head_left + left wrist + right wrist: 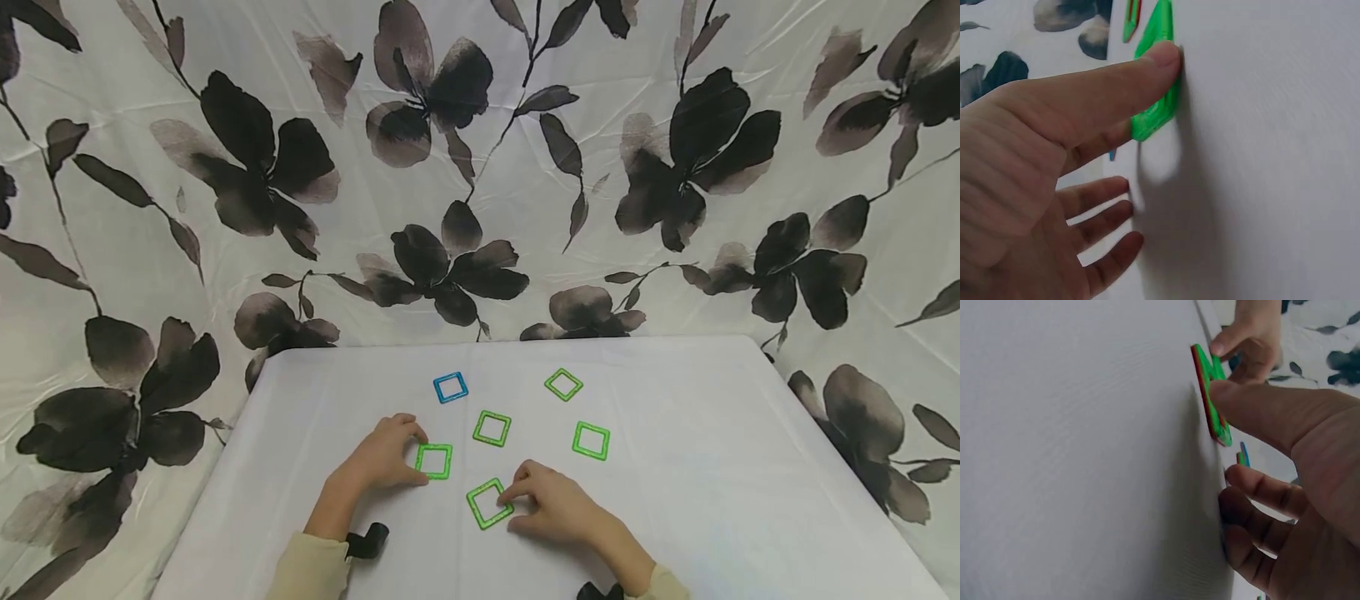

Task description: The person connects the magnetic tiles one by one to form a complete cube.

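Note:
My left hand (384, 454) pinches the left side of a green square frame (450, 462) at the table's middle left. In the left wrist view the thumb presses on this green frame (1157, 124), the index fingertip is hidden behind it and the other fingers are spread. My right hand (561, 505) holds a second green square frame (476, 512) by its right corner, nearer the front and turned at an angle. The right wrist view shows the thumb over that frame (1204, 374), which has a red edge along one side; the index fingertip is hidden there.
Beyond the hands lie a blue square frame (438, 392) and a green one (497, 414). Two more green frames, one farther back (573, 377) and one nearer (594, 426), lie to the right. A flower-patterned cloth (570, 200) hangs behind the white table (720, 483).

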Demonstrator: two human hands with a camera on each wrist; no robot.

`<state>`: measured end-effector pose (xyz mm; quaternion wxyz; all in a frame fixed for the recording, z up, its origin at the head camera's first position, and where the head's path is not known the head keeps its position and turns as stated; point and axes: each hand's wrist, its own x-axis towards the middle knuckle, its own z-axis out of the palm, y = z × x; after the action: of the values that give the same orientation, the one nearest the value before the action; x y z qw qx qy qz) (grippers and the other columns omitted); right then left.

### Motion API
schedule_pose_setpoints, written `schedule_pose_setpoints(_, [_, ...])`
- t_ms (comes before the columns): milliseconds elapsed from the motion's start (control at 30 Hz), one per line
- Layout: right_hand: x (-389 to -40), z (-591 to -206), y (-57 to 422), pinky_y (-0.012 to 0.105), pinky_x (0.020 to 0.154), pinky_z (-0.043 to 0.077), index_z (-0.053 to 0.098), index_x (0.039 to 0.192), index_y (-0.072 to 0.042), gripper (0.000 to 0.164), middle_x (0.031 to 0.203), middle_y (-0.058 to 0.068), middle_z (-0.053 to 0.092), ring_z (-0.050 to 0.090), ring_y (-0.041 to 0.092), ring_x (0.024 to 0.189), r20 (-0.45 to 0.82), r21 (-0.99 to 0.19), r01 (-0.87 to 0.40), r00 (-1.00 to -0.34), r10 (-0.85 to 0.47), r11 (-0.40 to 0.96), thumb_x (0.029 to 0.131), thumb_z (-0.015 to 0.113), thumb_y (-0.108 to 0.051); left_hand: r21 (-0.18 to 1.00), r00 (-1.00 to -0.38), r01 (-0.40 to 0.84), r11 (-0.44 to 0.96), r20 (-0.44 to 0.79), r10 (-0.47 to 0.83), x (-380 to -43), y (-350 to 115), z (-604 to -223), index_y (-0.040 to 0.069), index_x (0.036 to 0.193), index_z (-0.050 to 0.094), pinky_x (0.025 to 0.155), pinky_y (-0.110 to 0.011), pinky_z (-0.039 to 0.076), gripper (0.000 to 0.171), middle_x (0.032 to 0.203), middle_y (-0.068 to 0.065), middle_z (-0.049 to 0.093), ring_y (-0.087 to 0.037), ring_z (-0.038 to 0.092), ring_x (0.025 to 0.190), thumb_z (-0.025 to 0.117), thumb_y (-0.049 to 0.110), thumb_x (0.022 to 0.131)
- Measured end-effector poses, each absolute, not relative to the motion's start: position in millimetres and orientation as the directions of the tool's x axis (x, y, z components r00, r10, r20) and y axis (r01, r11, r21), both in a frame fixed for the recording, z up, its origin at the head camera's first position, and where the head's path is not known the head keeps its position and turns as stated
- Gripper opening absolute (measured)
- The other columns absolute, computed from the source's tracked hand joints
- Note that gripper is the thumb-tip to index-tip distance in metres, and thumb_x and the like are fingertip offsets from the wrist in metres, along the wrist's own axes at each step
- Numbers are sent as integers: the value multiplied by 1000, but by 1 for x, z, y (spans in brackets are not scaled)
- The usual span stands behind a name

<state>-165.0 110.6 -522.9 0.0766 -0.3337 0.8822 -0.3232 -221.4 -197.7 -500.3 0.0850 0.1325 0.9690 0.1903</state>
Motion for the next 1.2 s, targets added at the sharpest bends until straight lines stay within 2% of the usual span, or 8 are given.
schedule_pose_setpoints(200, [-163,-522,102,20,64,41,77,92,-26,16,96,-14,49,45,3,74,64,-568,-542,-780,-623,620,77,82,-26,415,-951,243,877,-78,301,-215,-203,-507,21,110,69,102,-57,33,55,143,-14,45,-40,38,131,92,31,61])
schedule_pose_setpoints(433, [-167,-520,102,19,63,41,76,84,-25,9,88,-19,50,45,1,72,37,-559,-548,-767,-641,622,77,82,-27,467,-956,232,853,-51,288,-218,-208,-513,24,109,70,104,-57,30,51,145,-12,44,-39,36,133,91,33,63])
schedule_pose_setpoints(633, [-165,-519,100,18,58,41,69,79,-26,10,92,-18,53,47,0,68,135,-592,-580,-757,-640,560,79,77,-21,464,-954,237,853,-57,296,-217,-204,-511,25,107,71,104,-58,30,50,145,-12,43,-38,35,133,91,33,63])
schedule_pose_setpoints(733, [-165,-519,98,18,58,42,69,81,-24,7,93,-17,57,48,0,67,203,-587,-602,-756,-622,541,81,74,-19,447,-955,230,864,-69,290,-213,-204,-511,26,107,71,104,-58,30,50,145,-12,44,-38,34,134,91,33,62])
schedule_pose_setpoints(900, [-165,-519,95,20,63,47,70,88,-19,4,89,-14,63,53,-2,71,318,-479,-647,-758,-570,593,86,73,-19,436,-957,232,870,-59,285,-207,-203,-514,25,109,70,104,-59,29,51,145,-12,44,-38,35,134,90,35,64])
schedule_pose_setpoints(1033, [-171,-515,94,23,63,49,69,91,-15,5,87,-9,66,58,3,71,417,-399,-655,-753,-509,642,87,72,-13,433,-957,246,867,-33,288,-207,-198,-513,21,112,69,104,-60,28,51,144,-14,44,-39,35,134,88,35,67])
schedule_pose_setpoints(1200, [-180,-508,96,27,65,52,68,92,-6,9,85,2,67,62,12,73,437,-421,-627,-773,-459,655,87,68,1,442,-958,238,865,-39,284,-205,-195,-510,19,111,70,104,-60,28,50,143,-15,45,-40,35,134,88,33,67])
